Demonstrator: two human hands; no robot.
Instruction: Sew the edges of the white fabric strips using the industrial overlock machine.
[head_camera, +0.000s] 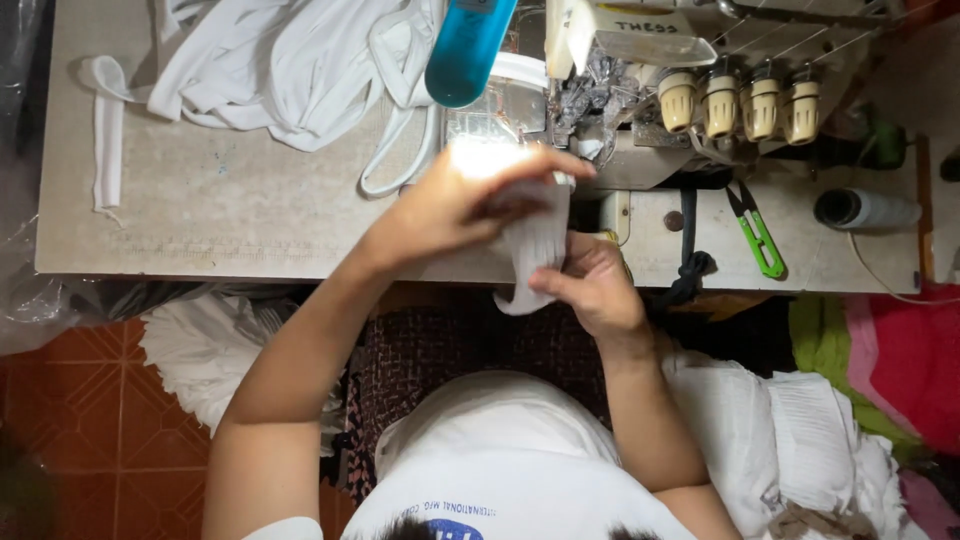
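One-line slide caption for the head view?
Both hands, left hand and right hand, hold a white fabric strip before the sewing machine.

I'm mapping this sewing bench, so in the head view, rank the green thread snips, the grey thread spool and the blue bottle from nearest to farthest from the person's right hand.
From the right hand:
1. Green thread snips, on the table just to its right.
2. Blue bottle, up at the table's far edge, to the left.
3. Grey thread spool, lying near the table's right end.
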